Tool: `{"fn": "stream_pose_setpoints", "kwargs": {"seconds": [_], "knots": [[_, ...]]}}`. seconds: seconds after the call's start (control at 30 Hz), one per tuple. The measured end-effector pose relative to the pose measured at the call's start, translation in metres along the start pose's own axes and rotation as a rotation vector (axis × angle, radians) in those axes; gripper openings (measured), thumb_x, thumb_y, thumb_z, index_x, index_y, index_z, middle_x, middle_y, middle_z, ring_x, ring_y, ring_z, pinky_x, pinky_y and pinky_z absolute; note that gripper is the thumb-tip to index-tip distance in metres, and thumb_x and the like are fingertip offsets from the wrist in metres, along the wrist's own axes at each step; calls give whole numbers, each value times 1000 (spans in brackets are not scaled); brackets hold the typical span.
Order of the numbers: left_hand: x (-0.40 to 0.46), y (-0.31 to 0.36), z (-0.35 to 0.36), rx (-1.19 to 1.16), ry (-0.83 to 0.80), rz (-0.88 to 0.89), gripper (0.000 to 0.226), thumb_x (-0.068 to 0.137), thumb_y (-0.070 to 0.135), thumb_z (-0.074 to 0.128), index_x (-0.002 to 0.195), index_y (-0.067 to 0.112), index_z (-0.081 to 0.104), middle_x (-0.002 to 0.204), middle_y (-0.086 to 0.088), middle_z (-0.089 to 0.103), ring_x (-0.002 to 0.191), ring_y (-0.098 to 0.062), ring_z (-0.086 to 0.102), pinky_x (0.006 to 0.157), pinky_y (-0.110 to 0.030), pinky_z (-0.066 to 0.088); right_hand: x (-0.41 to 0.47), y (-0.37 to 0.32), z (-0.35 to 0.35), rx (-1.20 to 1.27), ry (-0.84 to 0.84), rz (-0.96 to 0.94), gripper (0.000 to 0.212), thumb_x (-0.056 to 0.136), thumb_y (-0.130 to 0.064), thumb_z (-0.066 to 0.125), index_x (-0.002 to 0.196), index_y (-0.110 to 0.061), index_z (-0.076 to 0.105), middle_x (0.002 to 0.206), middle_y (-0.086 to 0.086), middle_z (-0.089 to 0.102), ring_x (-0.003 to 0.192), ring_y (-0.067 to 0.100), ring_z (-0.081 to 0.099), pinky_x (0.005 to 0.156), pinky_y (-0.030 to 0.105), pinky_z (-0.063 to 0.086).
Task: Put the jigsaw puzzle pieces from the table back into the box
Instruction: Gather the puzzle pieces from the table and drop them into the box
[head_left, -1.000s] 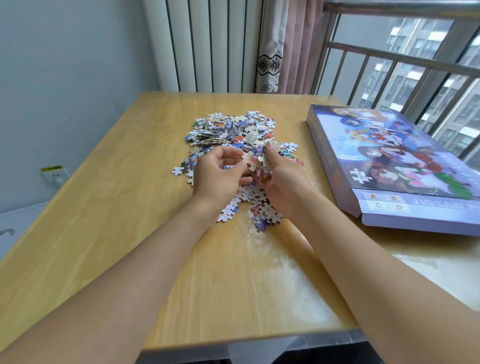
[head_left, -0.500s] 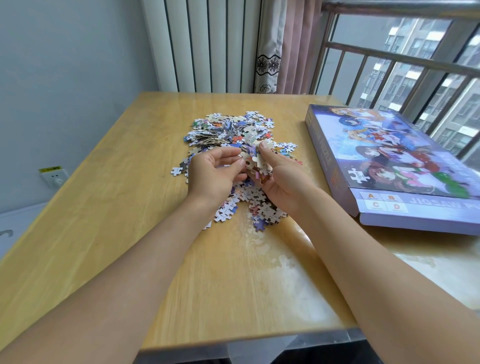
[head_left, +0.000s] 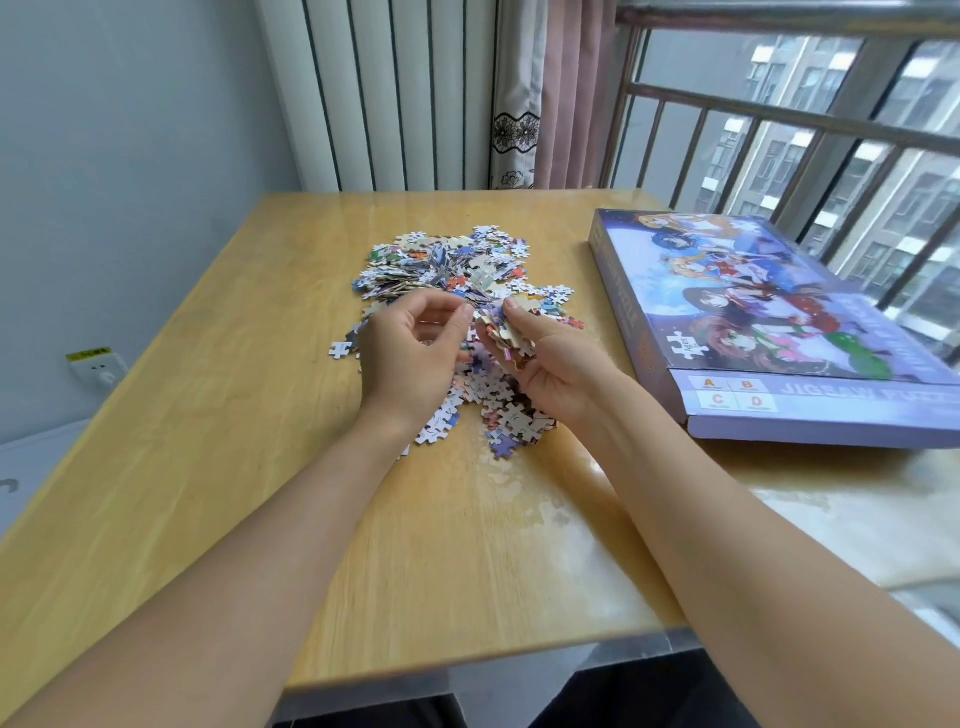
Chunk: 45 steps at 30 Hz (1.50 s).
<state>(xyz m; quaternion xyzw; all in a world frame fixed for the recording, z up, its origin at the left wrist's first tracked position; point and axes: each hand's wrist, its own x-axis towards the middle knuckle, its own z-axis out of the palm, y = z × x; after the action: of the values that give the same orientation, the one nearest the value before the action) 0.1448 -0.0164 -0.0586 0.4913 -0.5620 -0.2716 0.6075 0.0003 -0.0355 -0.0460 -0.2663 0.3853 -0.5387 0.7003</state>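
Box (head_left: 779, 317) (closed) beside puzzle pile (head_left: 447, 270), right hand (head_left: 550, 364) gripping pieces (head_left: 506, 332)

The two hands now sit apart over the pile of puzzle pieces (head_left: 457, 275), where a second ago their fingertips met around a small cluster. The right hand (head_left: 550, 358) now cups that stack of pieces (head_left: 506, 332) alone, thumb on top, and has drawn a little toward the person. The left hand (head_left: 410, 353) has let go and shifted left, its fingers loosely curled around nothing.
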Motion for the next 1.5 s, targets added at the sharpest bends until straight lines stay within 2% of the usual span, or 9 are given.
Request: {"fn": "stream_pose_setpoints", "kwargs": {"seconds": [0.27, 0.37, 0.47, 0.6, 0.7, 0.9, 1.17, 1.3, 1.5], "knots": [[-17, 13, 0, 158, -75, 154, 5, 89, 17, 72, 94, 18, 72, 81, 8, 71, 74, -7, 68, 69, -35, 60, -59, -34, 5, 146, 35, 46, 18, 99, -6, 57, 83, 1, 61, 76, 14, 66, 78, 24, 66, 86, 32, 56], [-27, 38, 14, 298, -314, 280, 32, 81, 14, 79, 110, 20, 68, 100, 6, 69, 88, -6, 65, 70, -22, 56, -83, -55, -10, 146, 44, 22, 19, 100, -6, 55, 84, 1, 60, 74, 13, 65, 74, 22, 66, 79, 31, 59], [-38, 47, 49, 524, -615, 511, 68, 72, 26, 83, 132, 11, 55, 126, 3, 53, 114, -17, 48, 100, -20, 37, -106, -79, -30, 112, 102, -19, 21, 102, -6, 52, 84, 2, 59, 66, 11, 65, 62, 18, 67, 68, 28, 62], [-47, 55, 104, 632, -713, 578, 79, 67, 33, 75, 139, 14, 50, 135, -6, 53, 122, -28, 47, 107, -36, 34, -139, -108, -60, 84, 155, -74, 18, 101, -5, 53, 87, 4, 60, 81, 14, 62, 75, 22, 62, 96, 34, 50], [-49, 62, 123, 659, -710, 669, 64, 67, 17, 64, 130, 20, 59, 131, -3, 61, 117, -29, 56, 99, -40, 46, -155, -121, -77, 102, 174, -93, 12, 99, -4, 56, 103, 8, 58, 96, 20, 62, 83, 25, 64, 81, 31, 58], [-38, 91, 145, 396, -560, 264, 27, 83, 44, 59, 77, 20, 69, 66, 0, 65, 67, -25, 60, 63, -41, 51, -181, -136, -102, 86, 128, -93, 17, 96, -4, 61, 112, 4, 60, 96, 15, 71, 78, 26, 73, 118, 39, 35], [0, 147, 154, 142, -376, 113, 12, 91, 34, 72, 97, 24, 73, 84, 7, 70, 77, -14, 62, 60, -28, 48, -176, -156, -112, 132, 336, -15, 11, 96, -1, 61, 105, 6, 60, 104, 19, 63, 100, 28, 68, 53, 32, 61], [9, 156, 152, 119, -368, 102, 19, 90, 34, 74, 103, 20, 76, 97, 1, 74, 96, -20, 66, 88, -34, 53, -168, -185, -104, 130, 437, -33, 11, 99, -2, 58, 92, 6, 60, 98, 19, 59, 88, 27, 62, 63, 36, 62], [16, 163, 145, -16, -388, 46, 9, 90, 31, 74, 98, 28, 74, 99, 7, 74, 98, -15, 67, 90, -28, 52, -154, -203, -97, 3, 549, -18, 13, 104, 0, 46, 112, 6, 55, 110, 19, 59, 119, 31, 60, 99, 33, 53]]}}
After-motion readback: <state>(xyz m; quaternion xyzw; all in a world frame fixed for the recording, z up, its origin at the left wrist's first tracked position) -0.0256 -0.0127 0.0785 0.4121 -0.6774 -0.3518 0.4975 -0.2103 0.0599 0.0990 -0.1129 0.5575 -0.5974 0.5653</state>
